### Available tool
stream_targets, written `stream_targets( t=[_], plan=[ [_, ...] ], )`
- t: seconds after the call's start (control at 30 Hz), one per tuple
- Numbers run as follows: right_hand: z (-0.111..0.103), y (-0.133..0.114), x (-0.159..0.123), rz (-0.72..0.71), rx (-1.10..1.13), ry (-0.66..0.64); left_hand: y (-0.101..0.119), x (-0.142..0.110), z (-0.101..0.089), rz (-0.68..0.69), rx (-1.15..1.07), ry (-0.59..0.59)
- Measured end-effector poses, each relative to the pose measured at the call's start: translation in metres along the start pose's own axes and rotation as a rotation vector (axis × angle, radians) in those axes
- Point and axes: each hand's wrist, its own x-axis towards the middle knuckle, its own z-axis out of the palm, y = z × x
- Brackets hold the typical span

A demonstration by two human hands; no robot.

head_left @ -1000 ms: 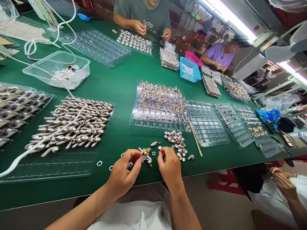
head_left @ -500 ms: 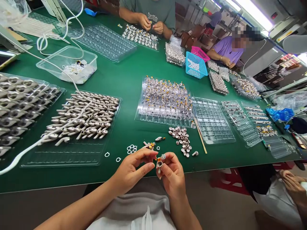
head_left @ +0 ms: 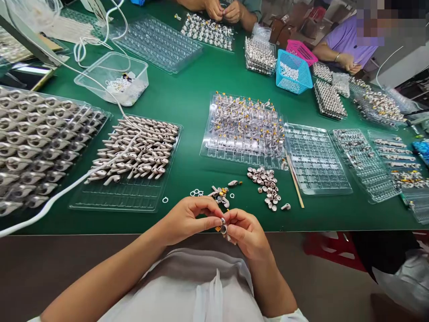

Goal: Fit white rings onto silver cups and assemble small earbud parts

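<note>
My right hand (head_left: 250,235) is closed on a small pale earbud shell (head_left: 224,229), its round opening facing up. My left hand (head_left: 187,221) pinches a small round silvery part (head_left: 222,221) between thumb and fingertips, right above that opening. A bit of orange flex strip (head_left: 217,228) shows beside the shell. Just beyond my hands lies a small pile of earbud parts with orange strips (head_left: 221,195). White rings (head_left: 196,192) lie to its left, and loose round earbud caps (head_left: 264,182) to its right.
A tray of earbud shells (head_left: 140,150) and a larger filled tray (head_left: 36,143) stand left. Ahead is a stacked tray of parts (head_left: 244,127); a wooden stick (head_left: 295,181) lies beside a clear tray (head_left: 317,161). A white cable (head_left: 73,185) crosses the left side. Co-workers' hands work across the table.
My left thumb and fingertips, apart before, have come together on the round silvery part. Both hands are closer together. The head view has tilted down and shifted left.
</note>
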Motion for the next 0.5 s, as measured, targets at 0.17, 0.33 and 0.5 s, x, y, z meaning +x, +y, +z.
stream_targets(
  t=[0.17,0.33,0.5],
  plan=[
    [-0.006,-0.006,0.0,-0.132,-0.194,-0.032,0.001,-0.005,0.001,-0.034,0.065,0.046],
    [0.002,-0.013,0.001,-0.396,-0.428,0.084,0.004,-0.007,0.014,-0.186,-0.109,0.151],
    [0.009,-0.01,0.002,-0.518,-0.582,0.186,0.003,-0.008,0.022,-0.195,-0.163,0.201]
  ],
)
